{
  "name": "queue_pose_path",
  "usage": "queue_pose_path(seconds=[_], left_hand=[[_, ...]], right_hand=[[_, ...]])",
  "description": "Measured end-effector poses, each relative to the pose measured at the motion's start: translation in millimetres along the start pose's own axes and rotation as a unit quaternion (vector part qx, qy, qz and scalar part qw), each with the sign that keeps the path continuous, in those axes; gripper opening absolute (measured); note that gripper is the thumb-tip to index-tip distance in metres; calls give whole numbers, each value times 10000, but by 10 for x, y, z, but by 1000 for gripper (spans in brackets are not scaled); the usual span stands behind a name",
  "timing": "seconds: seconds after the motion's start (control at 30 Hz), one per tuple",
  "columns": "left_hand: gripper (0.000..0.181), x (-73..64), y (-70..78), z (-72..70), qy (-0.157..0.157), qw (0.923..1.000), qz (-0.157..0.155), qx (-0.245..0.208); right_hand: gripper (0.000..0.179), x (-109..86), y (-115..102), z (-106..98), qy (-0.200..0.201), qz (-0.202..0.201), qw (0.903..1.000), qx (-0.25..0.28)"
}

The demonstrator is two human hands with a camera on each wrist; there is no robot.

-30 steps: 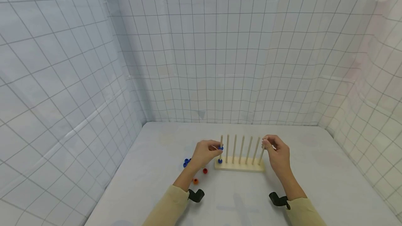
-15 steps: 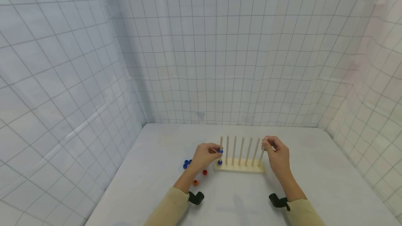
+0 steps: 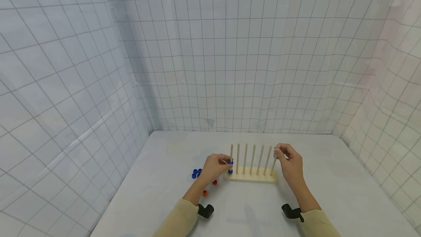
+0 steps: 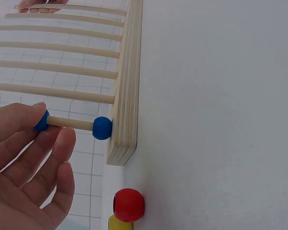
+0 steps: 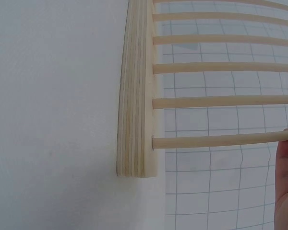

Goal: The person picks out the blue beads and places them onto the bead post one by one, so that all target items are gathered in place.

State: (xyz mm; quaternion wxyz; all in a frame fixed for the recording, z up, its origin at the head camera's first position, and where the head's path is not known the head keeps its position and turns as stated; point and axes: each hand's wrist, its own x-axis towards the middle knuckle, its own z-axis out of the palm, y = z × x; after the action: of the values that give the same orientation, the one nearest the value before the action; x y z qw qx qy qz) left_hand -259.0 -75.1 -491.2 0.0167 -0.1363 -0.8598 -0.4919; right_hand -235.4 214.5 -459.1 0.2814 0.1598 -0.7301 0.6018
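Okay, left hand (image 3: pixel 213 166) pinches upper bead (image 4: pixel 40 122) on left peg (image 4: pixel 69 123), lower bead (image 4: pixel 102 128) at base (image 4: pixel 128 96); right hand (image 3: pixel 291 162) pinches right peg (image 5: pixel 206 141) near top.

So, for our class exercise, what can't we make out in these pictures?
Head view: the total of loose beads; the left forearm blocks part of the table.
Left wrist view: all of the upper blue bead; the left hand partly covers it.
Left wrist view: the whole yellow bead; the bottom edge cuts it.
Right wrist view: most of the right hand; the right edge cuts it.
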Motion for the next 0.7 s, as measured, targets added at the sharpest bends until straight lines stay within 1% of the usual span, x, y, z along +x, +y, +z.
queue_pose_path(seconds=[0.13, 0.33, 0.7], left_hand=[[27, -11, -29, 17, 0, 10000, 13, -21], [27, -12, -62, 40, -21, 10000, -39, -56], [25, -40, -108, 64, -50, 9998, -93, -165]], right_hand=[[8, 4, -3, 1, 5, -47, 10000, -45], [8, 8, -2, -7, 23, -12, 10000, -63], [9, -2, -14, -16, -42, 67, 9999, 67]])
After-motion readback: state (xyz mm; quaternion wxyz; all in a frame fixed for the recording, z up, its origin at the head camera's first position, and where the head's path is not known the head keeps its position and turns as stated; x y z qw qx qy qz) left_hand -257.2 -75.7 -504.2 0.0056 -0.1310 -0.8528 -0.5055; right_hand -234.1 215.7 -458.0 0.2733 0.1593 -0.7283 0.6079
